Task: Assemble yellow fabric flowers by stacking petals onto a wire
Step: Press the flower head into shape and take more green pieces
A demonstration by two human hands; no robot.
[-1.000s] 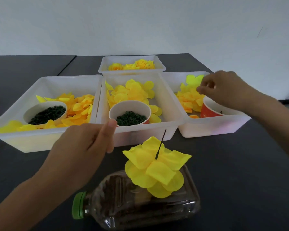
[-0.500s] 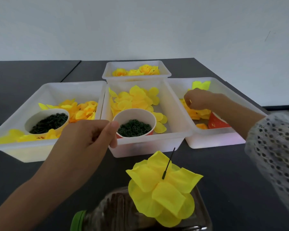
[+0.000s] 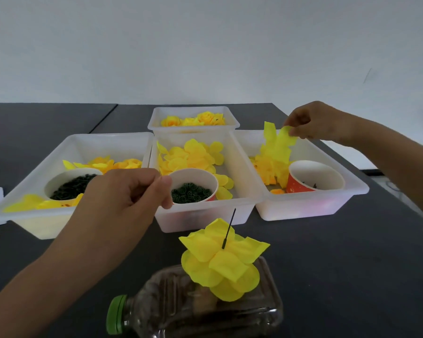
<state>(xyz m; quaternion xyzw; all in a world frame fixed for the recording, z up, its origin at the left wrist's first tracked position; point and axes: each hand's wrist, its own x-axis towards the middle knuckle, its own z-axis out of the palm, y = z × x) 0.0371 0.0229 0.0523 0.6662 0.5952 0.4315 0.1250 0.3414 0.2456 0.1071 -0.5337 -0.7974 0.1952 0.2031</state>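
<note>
- Since a moment ago, your right hand (image 3: 320,123) has lifted a petal (image 3: 279,145) out of the right tray (image 3: 340,203).
- Left hand (image 3: 125,203) hovers, fingertips pinched; I cannot tell on what.
- Wire (image 3: 228,228) stands centre, above the flower (image 3: 220,262).
- Petal is light and floppy; pinch its edge.

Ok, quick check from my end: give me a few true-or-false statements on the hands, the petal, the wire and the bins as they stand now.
1. The right hand pinches a yellow petal piece above the right bin. True.
2. The wire is bare. False: the yellow flower already has petals stacked on it, with only the wire's tip sticking out.
3. The bottle stands upright. False: it lies on its side, green cap to the left.
4. The cup in the middle bin holds small dark green rings. True.
5. The left hand grips the wire. False: it is left of the wire, apart from it, fingers curled.
</note>
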